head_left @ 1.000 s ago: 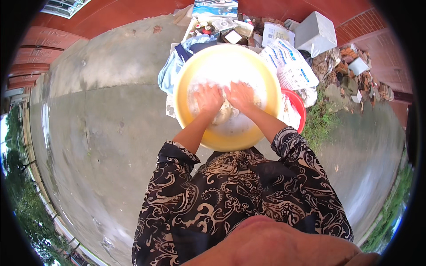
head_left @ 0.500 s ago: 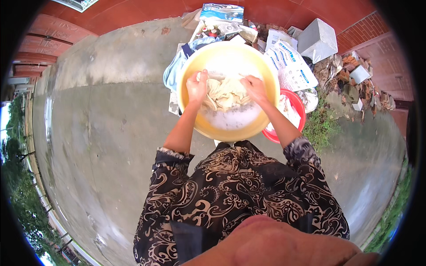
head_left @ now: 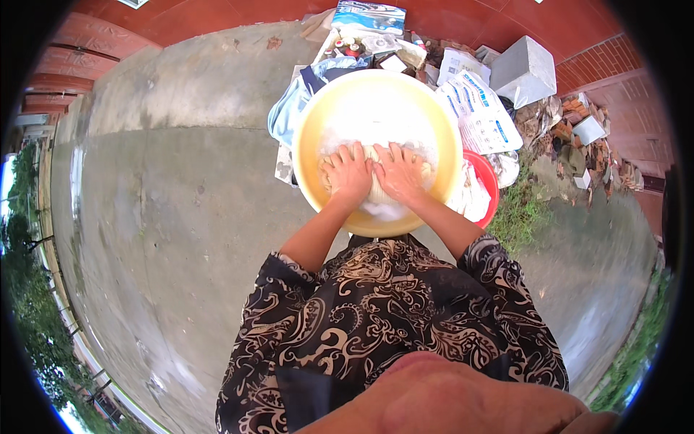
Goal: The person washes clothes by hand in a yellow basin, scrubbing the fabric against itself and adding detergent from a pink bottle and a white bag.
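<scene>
A large pale yellow basin (head_left: pixel 307 184) stands in front of me with white suds (head_left: pixel 387 210) inside. Cream-coloured cloth (head_left: pixel 377 189) lies bunched in the suds. My left hand (head_left: pixel 348 174) presses down on the cloth's left part, palm down with fingers spread. Beside it, thumbs close together, my right hand (head_left: pixel 399 172) presses on the right part, its fingers also stretched out. Neither hand is wrapped round the cloth. Some of the cloth is hidden beneath both palms.
A red basin (head_left: pixel 491 189) with white cloth sits right of the yellow one. Light blue cloth (head_left: pixel 286 108) hangs at its left. Behind are a blue-and-white box (head_left: pixel 369 17), a white printed bag (head_left: pixel 477 116) and a foam box (head_left: pixel 523 71). Rubble (head_left: pixel 578 148) is piled at far right.
Both hands have come nearer and closer together, going from gripping the raised cloth to lying flat on it. The cloth is now pressed down into the suds.
</scene>
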Demonstrator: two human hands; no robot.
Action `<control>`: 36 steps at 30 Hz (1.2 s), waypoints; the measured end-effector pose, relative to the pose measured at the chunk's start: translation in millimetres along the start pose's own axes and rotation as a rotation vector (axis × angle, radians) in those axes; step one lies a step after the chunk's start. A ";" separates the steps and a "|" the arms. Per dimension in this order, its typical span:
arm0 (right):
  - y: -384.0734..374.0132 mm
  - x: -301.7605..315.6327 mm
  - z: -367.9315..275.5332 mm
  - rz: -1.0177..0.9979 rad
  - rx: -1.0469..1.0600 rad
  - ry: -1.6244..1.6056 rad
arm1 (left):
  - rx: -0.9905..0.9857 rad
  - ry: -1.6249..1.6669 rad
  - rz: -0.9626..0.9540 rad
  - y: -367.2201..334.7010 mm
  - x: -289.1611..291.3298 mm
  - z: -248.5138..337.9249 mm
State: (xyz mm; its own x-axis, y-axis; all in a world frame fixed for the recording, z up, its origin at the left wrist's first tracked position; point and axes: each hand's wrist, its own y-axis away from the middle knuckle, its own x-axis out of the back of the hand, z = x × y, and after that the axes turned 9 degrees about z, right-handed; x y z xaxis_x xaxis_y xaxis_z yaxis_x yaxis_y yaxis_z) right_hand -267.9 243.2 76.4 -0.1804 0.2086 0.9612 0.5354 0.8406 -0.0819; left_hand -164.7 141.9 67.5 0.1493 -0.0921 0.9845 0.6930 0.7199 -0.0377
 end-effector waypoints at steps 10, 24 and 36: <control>-79.8 -51.1 25.4 -0.100 -0.177 -0.150 | 0.058 0.093 -0.163 -79.1 -50.6 -13.6; -8.9 91.4 30.6 0.229 0.124 -0.699 | 0.022 0.970 0.275 -16.4 89.0 -19.7; 66.6 33.0 244.8 0.778 -0.569 -0.986 | -0.212 0.644 0.213 9.6 53.8 -7.3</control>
State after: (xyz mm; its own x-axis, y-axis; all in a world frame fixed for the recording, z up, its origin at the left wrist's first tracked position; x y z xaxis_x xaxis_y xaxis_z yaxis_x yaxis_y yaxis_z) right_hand -440.1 428.4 38.2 -0.0588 0.9916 0.1154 0.9841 0.0770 -0.1599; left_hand -144.9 138.8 118.9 0.6388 -0.3997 0.6574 0.7148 0.6243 -0.3151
